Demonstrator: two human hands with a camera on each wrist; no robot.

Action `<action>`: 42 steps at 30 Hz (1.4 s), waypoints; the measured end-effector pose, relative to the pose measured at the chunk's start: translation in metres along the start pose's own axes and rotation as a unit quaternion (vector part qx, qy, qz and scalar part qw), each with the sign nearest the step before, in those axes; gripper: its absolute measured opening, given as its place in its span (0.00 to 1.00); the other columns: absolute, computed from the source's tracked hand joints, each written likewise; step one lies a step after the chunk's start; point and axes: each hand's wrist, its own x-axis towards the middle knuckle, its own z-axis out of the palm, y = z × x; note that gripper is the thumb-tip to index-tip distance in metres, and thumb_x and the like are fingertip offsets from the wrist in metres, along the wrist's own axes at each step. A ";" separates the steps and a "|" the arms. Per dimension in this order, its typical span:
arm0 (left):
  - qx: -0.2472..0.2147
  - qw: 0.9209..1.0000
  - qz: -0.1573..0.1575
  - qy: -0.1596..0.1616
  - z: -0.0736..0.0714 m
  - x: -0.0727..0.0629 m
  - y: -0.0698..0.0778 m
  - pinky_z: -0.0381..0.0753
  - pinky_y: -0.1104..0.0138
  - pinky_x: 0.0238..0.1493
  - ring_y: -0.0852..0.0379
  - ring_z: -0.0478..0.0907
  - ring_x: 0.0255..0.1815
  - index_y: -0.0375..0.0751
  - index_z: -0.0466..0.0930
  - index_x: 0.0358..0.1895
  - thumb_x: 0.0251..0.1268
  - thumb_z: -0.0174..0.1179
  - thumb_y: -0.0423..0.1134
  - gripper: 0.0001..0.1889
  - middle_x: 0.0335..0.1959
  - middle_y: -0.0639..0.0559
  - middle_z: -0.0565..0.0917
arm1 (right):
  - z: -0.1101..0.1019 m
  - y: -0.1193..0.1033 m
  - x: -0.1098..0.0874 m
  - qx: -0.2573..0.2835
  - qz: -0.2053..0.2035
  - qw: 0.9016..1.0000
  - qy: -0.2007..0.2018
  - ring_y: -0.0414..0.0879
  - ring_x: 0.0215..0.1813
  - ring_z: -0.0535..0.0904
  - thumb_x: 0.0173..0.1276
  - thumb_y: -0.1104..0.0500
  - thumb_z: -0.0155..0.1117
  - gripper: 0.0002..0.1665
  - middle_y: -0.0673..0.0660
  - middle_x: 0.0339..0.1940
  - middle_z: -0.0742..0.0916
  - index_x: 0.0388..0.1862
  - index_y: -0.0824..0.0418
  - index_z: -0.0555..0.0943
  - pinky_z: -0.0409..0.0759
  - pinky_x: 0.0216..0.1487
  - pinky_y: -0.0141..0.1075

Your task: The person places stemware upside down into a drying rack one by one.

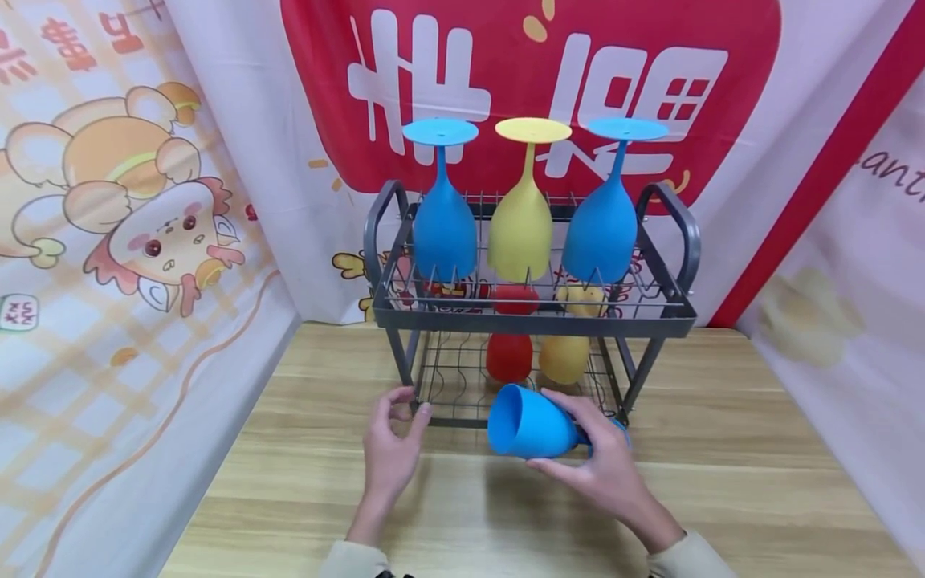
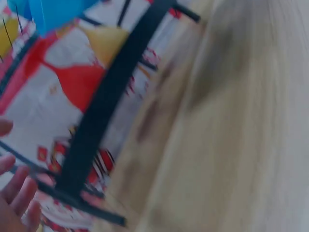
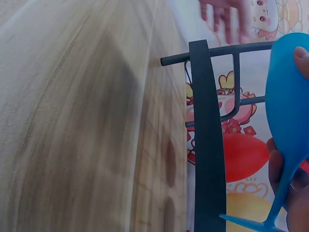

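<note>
My right hand (image 1: 603,474) grips a blue plastic goblet (image 1: 549,425) around the lower bowl and stem. The goblet lies on its side in the air, mouth to the left, before the lower tier of a dark two-tier rack (image 1: 535,323). In the right wrist view its bowl (image 3: 289,101), stem and foot show, with fingers behind. My left hand (image 1: 390,453) holds nothing, its thumb and fingers apart beside the rack's left front leg; some of its fingers (image 2: 19,193) enter the left wrist view. On the lower tier, a red goblet (image 1: 509,357) and a yellow goblet (image 1: 564,359) stand upside down.
Along the top tier, a blue goblet (image 1: 444,233), a yellow goblet (image 1: 520,233) and another blue goblet (image 1: 600,237) stand upside down, feet upward. Below the rack is a wood-grain table (image 1: 303,449). Printed cloth (image 1: 238,96) hangs behind and at both sides.
</note>
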 end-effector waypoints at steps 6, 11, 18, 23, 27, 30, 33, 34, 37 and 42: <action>-0.056 0.984 0.083 -0.147 0.007 -0.013 0.041 0.85 0.59 0.58 0.47 0.79 0.64 0.52 0.71 0.75 0.72 0.69 0.44 0.30 0.72 0.55 0.77 | 0.005 -0.008 0.006 -0.024 -0.040 0.999 -0.013 0.52 0.65 0.82 0.51 0.48 0.90 0.56 0.51 0.69 0.83 0.78 0.40 0.72 0.90 0.56 0.55; -0.041 0.967 0.091 -0.235 0.019 -0.020 0.062 0.85 0.50 0.63 0.46 0.76 0.71 0.62 0.63 0.81 0.69 0.70 0.49 0.39 0.78 0.55 0.71 | 0.010 -0.009 0.008 -0.025 -0.059 0.998 -0.007 0.52 0.65 0.83 0.50 0.49 0.90 0.56 0.52 0.68 0.83 0.78 0.39 0.72 0.91 0.55 0.53; -0.016 0.964 0.055 -0.259 0.031 -0.022 0.067 0.85 0.45 0.63 0.43 0.70 0.74 0.78 0.64 0.78 0.65 0.73 0.56 0.40 0.77 0.55 0.71 | 0.013 -0.011 0.008 -0.021 -0.062 0.998 -0.004 0.52 0.64 0.83 0.51 0.49 0.90 0.55 0.52 0.67 0.83 0.78 0.39 0.72 0.91 0.55 0.52; -0.023 0.964 0.044 -0.261 0.033 -0.023 0.064 0.85 0.41 0.63 0.40 0.68 0.74 0.72 0.67 0.77 0.64 0.73 0.57 0.38 0.76 0.52 0.71 | 0.014 -0.012 0.006 -0.018 -0.055 0.998 -0.008 0.53 0.64 0.83 0.52 0.50 0.89 0.53 0.53 0.67 0.83 0.77 0.43 0.74 0.91 0.55 0.52; -0.026 0.965 0.040 -0.260 0.034 -0.025 0.063 0.84 0.41 0.63 0.40 0.68 0.74 0.71 0.67 0.76 0.65 0.73 0.56 0.37 0.76 0.52 0.71 | 0.014 -0.013 0.004 -0.023 -0.052 0.998 -0.009 0.53 0.66 0.82 0.53 0.50 0.89 0.54 0.53 0.69 0.82 0.78 0.42 0.73 0.91 0.56 0.52; -0.033 0.969 0.038 -0.242 0.035 -0.025 0.062 0.85 0.42 0.62 0.40 0.69 0.73 0.72 0.68 0.76 0.64 0.73 0.55 0.37 0.75 0.52 0.72 | 0.014 -0.013 0.002 -0.021 -0.083 0.996 0.026 0.53 0.67 0.81 0.53 0.49 0.89 0.53 0.54 0.69 0.82 0.77 0.46 0.74 0.90 0.59 0.49; -0.045 0.976 0.037 -0.208 0.035 -0.026 0.061 0.86 0.44 0.61 0.41 0.70 0.72 0.70 0.68 0.75 0.64 0.74 0.54 0.37 0.74 0.52 0.73 | 0.016 -0.012 0.001 0.014 -0.151 0.982 0.110 0.50 0.64 0.81 0.60 0.45 0.84 0.42 0.59 0.64 0.85 0.70 0.58 0.80 0.85 0.65 0.35; -0.051 0.979 0.037 -0.194 0.036 -0.026 0.062 0.86 0.45 0.61 0.41 0.71 0.71 0.69 0.68 0.75 0.64 0.74 0.53 0.37 0.74 0.51 0.73 | 0.017 -0.012 0.001 0.027 -0.171 0.976 0.135 0.49 0.62 0.82 0.62 0.45 0.82 0.37 0.60 0.60 0.87 0.66 0.61 0.83 0.83 0.67 0.31; -0.075 0.985 0.032 -0.154 0.037 -0.026 0.063 0.86 0.45 0.62 0.42 0.74 0.68 0.68 0.68 0.74 0.64 0.75 0.51 0.37 0.72 0.49 0.74 | 0.019 -0.011 -0.003 0.047 -0.178 0.969 0.166 0.46 0.53 0.85 0.67 0.48 0.79 0.26 0.59 0.51 0.90 0.55 0.63 0.86 0.79 0.64 0.21; -0.135 0.983 0.023 -0.120 0.043 -0.029 0.067 0.85 0.45 0.65 0.42 0.76 0.67 0.62 0.67 0.74 0.64 0.75 0.48 0.37 0.72 0.48 0.73 | 0.024 -0.013 -0.010 0.046 -0.018 0.996 0.073 0.42 0.48 0.86 0.70 0.57 0.76 0.19 0.48 0.52 0.90 0.59 0.53 0.86 0.86 0.52 0.29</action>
